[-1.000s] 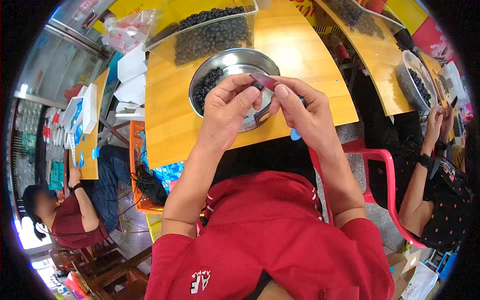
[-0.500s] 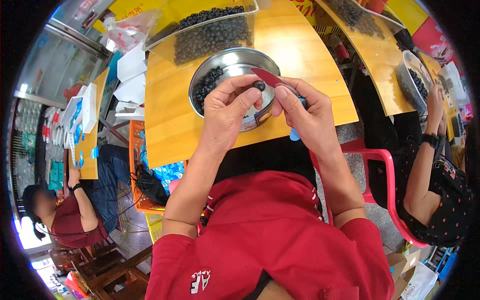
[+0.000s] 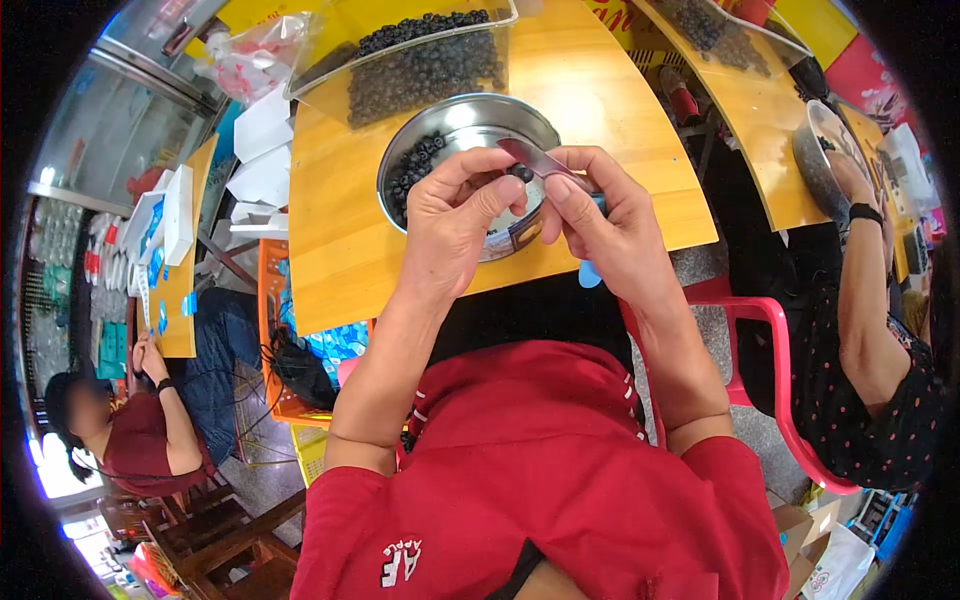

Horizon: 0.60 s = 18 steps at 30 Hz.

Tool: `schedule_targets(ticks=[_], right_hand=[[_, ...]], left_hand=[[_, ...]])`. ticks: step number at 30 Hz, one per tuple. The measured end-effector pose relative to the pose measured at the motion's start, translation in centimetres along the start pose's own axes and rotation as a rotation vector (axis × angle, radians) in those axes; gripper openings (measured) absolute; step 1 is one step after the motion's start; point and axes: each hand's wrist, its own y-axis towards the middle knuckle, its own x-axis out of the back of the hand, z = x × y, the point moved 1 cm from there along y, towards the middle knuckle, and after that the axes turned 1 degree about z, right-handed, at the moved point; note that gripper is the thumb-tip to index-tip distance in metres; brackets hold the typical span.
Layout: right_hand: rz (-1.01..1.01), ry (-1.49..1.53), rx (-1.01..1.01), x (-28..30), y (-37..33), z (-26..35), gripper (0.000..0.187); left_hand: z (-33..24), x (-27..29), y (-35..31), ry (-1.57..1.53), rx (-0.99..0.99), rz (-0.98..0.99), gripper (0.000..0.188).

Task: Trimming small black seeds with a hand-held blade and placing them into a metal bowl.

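Observation:
Over the metal bowl point(image 3: 540, 125), my left hand point(image 3: 450, 220) pinches a small dark round piece point(image 3: 521, 173) between thumb and fingertips. It looks like a nut or berry; its kind is unclear. My right hand point(image 3: 608, 215) is closed around a small knife point(image 3: 528, 156), with the blade pointing up and left beside the dark piece. The fingers hide most of the knife's handle. More dark round pieces point(image 3: 415, 165) lie along the left side inside the bowl. A light blue thing point(image 3: 590, 273) shows below my right hand, partly hidden.
A clear plastic bin point(image 3: 515, 65) of dark pieces stands behind the bowl on the wooden table point(image 3: 335, 230). An orange crate point(image 3: 272, 300) holds blue packets at the left. A co-worker point(image 3: 870, 330) sits at the right by a red chair point(image 3: 785, 380); another person point(image 3: 150, 430) sits at the left.
The knife blade has turned and shifted slightly left, now looking silvery. The dark piece is a touch lower. The right co-worker's hand has moved into a bowl; the left person's hands have come together.

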Motion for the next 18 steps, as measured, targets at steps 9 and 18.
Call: schedule_targets(ticks=[9,18], right_hand=[[0.020,0.073,-0.120,0.3,0.2,-0.4,0.025],[0.011,0.086,-0.095,0.1,0.1,0.0,0.027]], left_hand=[[0.5,0.9,-0.1,-0.063,0.034,0.001,0.021],[0.3,1.0,0.4,-0.080,0.059,0.039,0.021]])
